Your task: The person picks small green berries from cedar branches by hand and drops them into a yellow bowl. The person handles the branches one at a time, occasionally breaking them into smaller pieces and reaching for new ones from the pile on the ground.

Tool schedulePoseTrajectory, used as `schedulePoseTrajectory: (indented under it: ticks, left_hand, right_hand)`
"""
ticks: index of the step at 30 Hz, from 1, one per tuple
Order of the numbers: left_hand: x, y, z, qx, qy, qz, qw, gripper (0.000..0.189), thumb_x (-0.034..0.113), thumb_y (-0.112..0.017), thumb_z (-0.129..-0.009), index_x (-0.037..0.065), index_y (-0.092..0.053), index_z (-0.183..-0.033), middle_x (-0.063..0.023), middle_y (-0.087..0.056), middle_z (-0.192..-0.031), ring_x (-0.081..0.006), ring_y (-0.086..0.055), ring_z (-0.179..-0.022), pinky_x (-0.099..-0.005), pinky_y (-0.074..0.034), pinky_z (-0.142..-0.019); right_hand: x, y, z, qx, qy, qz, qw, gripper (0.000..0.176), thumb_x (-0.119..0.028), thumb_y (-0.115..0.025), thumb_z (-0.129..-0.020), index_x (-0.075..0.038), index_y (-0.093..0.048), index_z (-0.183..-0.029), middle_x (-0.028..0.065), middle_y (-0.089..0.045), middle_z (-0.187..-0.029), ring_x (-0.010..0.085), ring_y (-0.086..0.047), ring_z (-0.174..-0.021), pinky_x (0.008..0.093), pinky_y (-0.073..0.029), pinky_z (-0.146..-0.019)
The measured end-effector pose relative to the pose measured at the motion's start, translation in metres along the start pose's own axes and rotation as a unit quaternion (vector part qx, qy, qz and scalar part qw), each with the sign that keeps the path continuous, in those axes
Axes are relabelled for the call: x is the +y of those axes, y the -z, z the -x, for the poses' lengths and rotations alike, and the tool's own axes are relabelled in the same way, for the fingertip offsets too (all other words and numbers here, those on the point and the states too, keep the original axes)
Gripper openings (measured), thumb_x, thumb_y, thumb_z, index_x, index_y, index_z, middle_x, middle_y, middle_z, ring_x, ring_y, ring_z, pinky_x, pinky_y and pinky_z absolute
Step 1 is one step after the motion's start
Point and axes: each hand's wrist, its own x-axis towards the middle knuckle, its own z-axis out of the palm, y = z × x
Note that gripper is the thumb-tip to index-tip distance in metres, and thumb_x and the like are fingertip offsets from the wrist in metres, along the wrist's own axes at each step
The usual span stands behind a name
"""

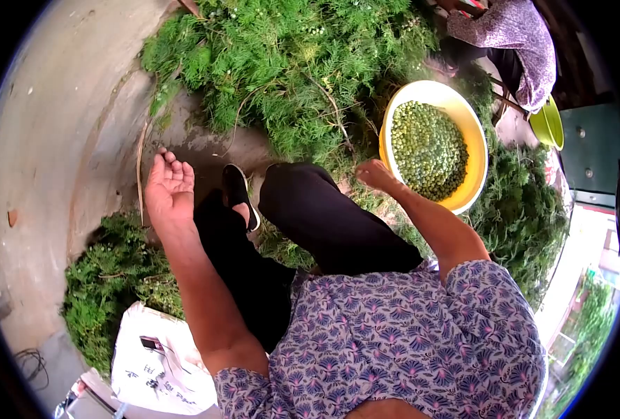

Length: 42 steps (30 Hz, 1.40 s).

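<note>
My left hand [170, 187] is held palm up over the concrete floor, its fingers apart and slightly curled, with nothing visible in it. Close beside it stands a thin brown stick or strip [141, 171]. My right hand [377, 174] is closed next to the left rim of a yellow basin [476, 178]; whatever its fingers hold, if anything, is hidden. Many small round green berries or seed cones [428, 150] fill much of the basin. Beyond my hands lies a large heap of green conifer branches [289, 66].
More cut branches lie at the lower left [114, 279] and to the right [519, 209]. A white sack [159, 363] carries a small dark device [152, 343]. At the upper right sits another person [505, 49] near a yellow-green basin [549, 124]. Bare concrete [44, 140] shows on the left.
</note>
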Motion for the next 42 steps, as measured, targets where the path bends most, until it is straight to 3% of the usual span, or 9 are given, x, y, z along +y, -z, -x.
schedulePoseTrajectory:
  ticks: [5,8,15,17,19,23,25,27,42]
  left_hand:
    - [-0.008,-0.016,-0.004,0.056,-0.006,-0.053,0.997,0.013,0.017,-0.056,-0.086,0.007,-0.059,-0.094,0.0013,-0.058,-0.080,-0.0087,-0.051,-0.068,-0.0245,-0.045,-0.070]
    - [-0.003,-0.022,-0.011,0.045,-0.035,-0.078,0.995,0.014,0.016,-0.056,-0.086,0.006,-0.059,-0.094,0.0007,-0.058,-0.080,-0.0085,-0.051,-0.067,-0.0236,-0.045,-0.068]
    - [-0.007,-0.042,-0.002,0.042,-0.045,-0.102,0.993,0.014,0.014,-0.055,-0.087,0.005,-0.059,-0.096,0.0004,-0.058,-0.078,-0.0083,-0.052,-0.066,-0.0233,-0.045,-0.067]
    - [-0.008,-0.045,-0.004,0.046,-0.045,-0.105,0.992,0.013,0.014,-0.055,-0.086,0.005,-0.059,-0.095,0.0004,-0.058,-0.077,-0.0084,-0.052,-0.066,-0.0235,-0.045,-0.067]
    - [-0.009,-0.051,0.000,0.048,-0.044,-0.108,0.992,0.013,0.014,-0.056,-0.086,0.005,-0.059,-0.095,-0.0001,-0.058,-0.076,-0.0087,-0.052,-0.066,-0.0238,-0.045,-0.067]
    - [-0.010,-0.049,-0.004,0.032,-0.046,-0.102,0.993,0.013,0.014,-0.057,-0.085,0.005,-0.060,-0.095,-0.0009,-0.059,-0.076,-0.0091,-0.052,-0.065,-0.0241,-0.045,-0.067]
    - [-0.010,-0.047,-0.004,0.024,-0.034,-0.094,0.995,0.014,0.014,-0.058,-0.085,0.004,-0.060,-0.094,-0.0016,-0.059,-0.077,-0.0094,-0.052,-0.065,-0.0238,-0.045,-0.066]
    - [-0.010,-0.045,-0.002,0.020,-0.038,-0.092,0.995,0.014,0.015,-0.057,-0.085,0.005,-0.060,-0.095,-0.0010,-0.059,-0.077,-0.0093,-0.051,-0.065,-0.0238,-0.045,-0.067]
    - [-0.019,-0.041,-0.008,0.016,-0.069,-0.079,0.994,0.011,0.011,-0.059,-0.084,0.004,-0.060,-0.093,-0.0055,-0.063,-0.079,-0.0109,-0.055,-0.062,-0.0236,-0.047,-0.059]
  right_hand:
    - [-0.009,0.012,-0.064,0.100,-0.230,-0.269,0.930,0.027,-0.024,-0.060,-0.069,-0.001,-0.064,-0.084,0.0135,-0.062,-0.070,0.0226,-0.060,-0.065,0.0346,-0.047,-0.061]
    - [-0.037,0.040,-0.097,0.083,-0.279,-0.093,0.952,0.042,-0.024,-0.060,-0.072,-0.001,-0.057,-0.107,0.0191,-0.061,-0.097,0.0316,-0.057,-0.092,0.0381,-0.044,-0.078]
    - [-0.019,0.008,-0.147,0.200,-0.320,-0.191,0.906,0.055,-0.021,-0.062,-0.073,0.006,-0.046,-0.118,0.0154,-0.054,-0.108,0.0250,-0.051,-0.097,0.0338,-0.040,-0.083]
    - [-0.023,0.008,-0.156,0.240,-0.316,-0.259,0.881,0.049,-0.020,-0.064,-0.073,0.003,-0.052,-0.114,0.0108,-0.057,-0.100,0.0198,-0.052,-0.091,0.0319,-0.039,-0.081]
    - [-0.050,0.038,-0.148,0.119,-0.251,-0.507,0.816,0.045,-0.017,-0.067,-0.071,0.003,-0.056,-0.110,0.0118,-0.061,-0.097,0.0203,-0.055,-0.087,0.0305,-0.042,-0.076]
    - [-0.039,0.038,-0.161,0.067,-0.168,-0.492,0.852,0.025,-0.019,-0.070,-0.069,-0.002,-0.063,-0.085,0.0039,-0.058,-0.074,0.0135,-0.050,-0.072,0.0283,-0.040,-0.066]
    - [-0.058,0.046,-0.165,0.141,-0.029,-0.247,0.958,0.021,-0.021,-0.067,-0.070,-0.002,-0.061,-0.077,0.0021,-0.054,-0.065,0.0125,-0.047,-0.064,0.0294,-0.038,-0.059]
    - [-0.098,0.072,-0.147,0.237,-0.222,-0.365,0.872,0.022,-0.022,-0.066,-0.071,-0.001,-0.059,-0.073,0.0048,-0.051,-0.058,0.0144,-0.042,-0.055,0.0317,-0.036,-0.052]
    - [-0.173,0.109,-0.063,0.297,-0.009,-0.308,0.904,0.021,-0.014,-0.063,-0.077,-0.001,-0.052,-0.064,-0.0022,-0.038,-0.052,0.0058,-0.032,-0.051,0.0265,-0.028,-0.045]
